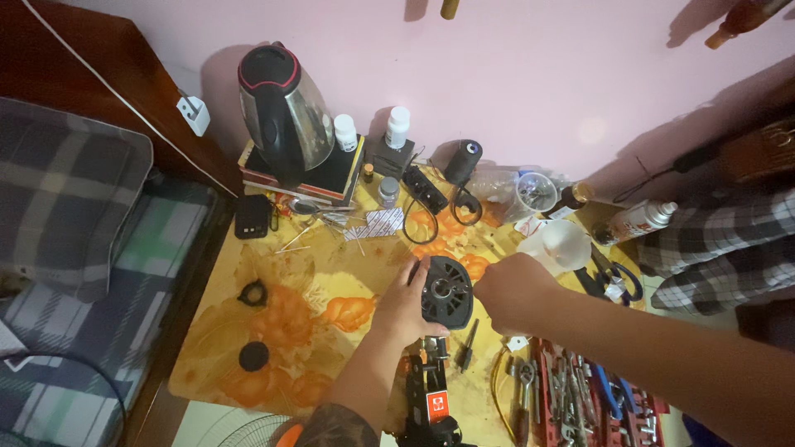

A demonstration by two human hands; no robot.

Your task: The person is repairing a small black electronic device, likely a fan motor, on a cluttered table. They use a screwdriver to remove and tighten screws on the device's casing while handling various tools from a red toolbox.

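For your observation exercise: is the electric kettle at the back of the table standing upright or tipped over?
Upright. The kettle stands on its base atop a stack of books, its closed lid uppermost and its handle vertical.

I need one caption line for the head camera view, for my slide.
Both bare hands, left hand and right hand, grip a round black ribbed motor housing over a yellow floral-print table.

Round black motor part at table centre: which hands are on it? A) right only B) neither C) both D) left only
C: the left hand cups the round black motor part from its left side, and the right hand grips its right edge, so both hands touch it above the flowered table cover.
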